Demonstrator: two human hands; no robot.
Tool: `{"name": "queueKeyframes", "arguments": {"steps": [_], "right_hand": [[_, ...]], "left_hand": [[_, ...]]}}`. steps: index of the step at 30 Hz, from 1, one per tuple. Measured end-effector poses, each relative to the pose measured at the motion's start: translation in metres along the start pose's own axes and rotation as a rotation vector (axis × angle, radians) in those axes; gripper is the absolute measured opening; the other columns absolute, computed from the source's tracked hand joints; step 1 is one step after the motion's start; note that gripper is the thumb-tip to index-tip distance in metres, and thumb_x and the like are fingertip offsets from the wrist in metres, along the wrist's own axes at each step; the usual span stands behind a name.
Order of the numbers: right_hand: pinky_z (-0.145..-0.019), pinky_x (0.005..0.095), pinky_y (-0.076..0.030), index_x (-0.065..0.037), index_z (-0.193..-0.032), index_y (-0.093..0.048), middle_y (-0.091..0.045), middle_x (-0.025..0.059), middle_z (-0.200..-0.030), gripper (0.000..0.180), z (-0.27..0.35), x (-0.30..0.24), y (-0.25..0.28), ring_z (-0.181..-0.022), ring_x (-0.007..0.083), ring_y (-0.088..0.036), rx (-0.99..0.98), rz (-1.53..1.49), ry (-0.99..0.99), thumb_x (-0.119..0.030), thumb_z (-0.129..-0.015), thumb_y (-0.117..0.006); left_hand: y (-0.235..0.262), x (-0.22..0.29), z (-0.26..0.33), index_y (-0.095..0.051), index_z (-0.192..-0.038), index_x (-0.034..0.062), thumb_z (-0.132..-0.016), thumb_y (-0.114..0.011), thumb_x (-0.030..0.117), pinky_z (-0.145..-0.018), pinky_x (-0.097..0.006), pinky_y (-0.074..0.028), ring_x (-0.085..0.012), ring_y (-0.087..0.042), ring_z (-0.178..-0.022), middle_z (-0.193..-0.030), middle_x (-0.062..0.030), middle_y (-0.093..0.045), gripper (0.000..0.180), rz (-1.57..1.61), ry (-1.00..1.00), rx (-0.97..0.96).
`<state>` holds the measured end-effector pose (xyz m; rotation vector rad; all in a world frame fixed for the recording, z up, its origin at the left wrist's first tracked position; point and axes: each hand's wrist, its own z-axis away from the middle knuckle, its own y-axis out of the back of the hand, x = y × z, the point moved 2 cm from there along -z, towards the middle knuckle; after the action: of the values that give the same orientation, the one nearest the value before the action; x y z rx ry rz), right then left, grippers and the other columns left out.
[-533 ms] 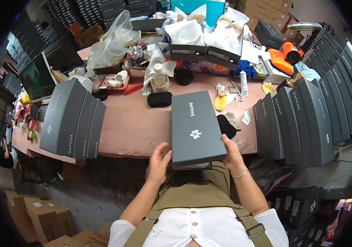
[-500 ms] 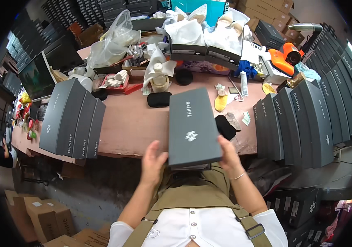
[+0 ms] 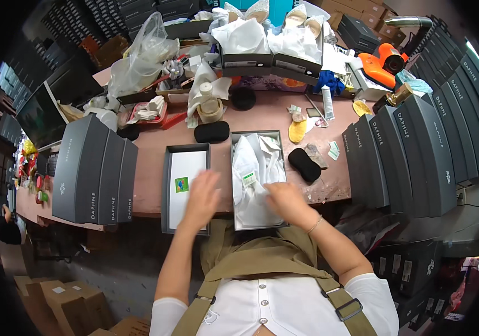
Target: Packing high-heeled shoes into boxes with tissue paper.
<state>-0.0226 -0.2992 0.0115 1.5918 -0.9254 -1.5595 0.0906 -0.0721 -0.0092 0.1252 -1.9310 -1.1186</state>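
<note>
An open grey shoebox (image 3: 259, 227) stands at the table's front edge. White tissue paper (image 3: 245, 151) fills it, with a small green-and-white packet (image 3: 249, 179) on top. To its left lies the upturned grey lid (image 3: 167, 193), its white inside carrying a small green square sticker (image 3: 181, 184). Over the lid's right edge is my left hand (image 3: 203, 196), smeared by motion, its fingers apart and apparently holding nothing. My right hand (image 3: 290, 201) reaches over the box's right side, fingers bent together at the tissue paper. What lies beneath the paper is hidden.
Closed grey shoeboxes stand upright at left (image 3: 77, 168) and right (image 3: 419, 157). Black oval pads (image 3: 305, 164) lie around the open box. Behind are a tape roll (image 3: 210, 109), two open boxes of shoes (image 3: 248, 61) and an orange heat gun (image 3: 378, 67).
The closed shoebox is now open and set down on the table. Its lid lies upturned at left. My left hand has let go of it; my right hand has come to the paper.
</note>
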Motion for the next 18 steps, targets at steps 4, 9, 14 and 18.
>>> {"name": "queueKeyframes", "arguments": {"steps": [4, 9, 14, 18], "right_hand": [[-0.07, 0.0432, -0.051, -0.001, -0.091, -0.058, -0.066, 0.0161, -0.082, 0.021, 0.003, -0.023, -0.063, -0.08, 0.0319, -0.065, -0.012, 0.17, -0.027, -0.016, -0.078, -0.063], [-0.067, 0.042, -0.052, -0.002, -0.077, -0.06, -0.065, 0.0174, -0.074, 0.024, -0.029, 0.005, -0.091, -0.077, 0.031, -0.067, -0.109, 0.193, -0.187, -0.026, -0.077, -0.061], [-0.07, 0.0431, -0.048, 0.005, -0.082, -0.06, -0.063, 0.025, -0.08, 0.034, -0.032, 0.023, -0.037, -0.075, 0.0387, -0.062, -0.257, -0.469, -0.083, -0.029, -0.077, -0.059], [-0.071, 0.0377, -0.048, 0.005, -0.091, -0.062, -0.065, 0.0209, -0.082, 0.033, -0.033, 0.031, -0.035, -0.074, 0.0247, -0.062, -0.34, -0.532, -0.088, -0.027, -0.082, -0.057]], "left_hand": [[-0.061, 0.03, -0.055, -0.049, -0.131, 0.0034, -0.09, -0.051, 0.01, -0.109, -0.042, -0.029, -0.0359, -0.038, -0.131, -0.135, -0.0204, -0.046, 0.042, -0.002, -0.118, -0.004], [-0.058, 0.021, -0.038, -0.044, -0.133, -0.0017, -0.093, -0.054, 0.015, -0.107, -0.037, -0.032, -0.0315, -0.045, -0.126, -0.132, -0.0208, -0.049, 0.045, 0.76, 0.234, 0.321], [-0.033, 0.016, 0.017, -0.031, -0.141, -0.0034, -0.088, -0.063, 0.022, -0.111, -0.039, -0.026, -0.0308, -0.034, -0.135, -0.142, -0.0231, -0.036, 0.066, 0.872, 0.347, 0.252], [-0.073, 0.044, 0.031, -0.017, -0.146, -0.0014, -0.083, -0.069, 0.027, -0.113, -0.041, -0.021, -0.0334, -0.023, -0.14, -0.149, -0.0243, -0.023, 0.086, 0.3, 0.118, -0.053]]}}
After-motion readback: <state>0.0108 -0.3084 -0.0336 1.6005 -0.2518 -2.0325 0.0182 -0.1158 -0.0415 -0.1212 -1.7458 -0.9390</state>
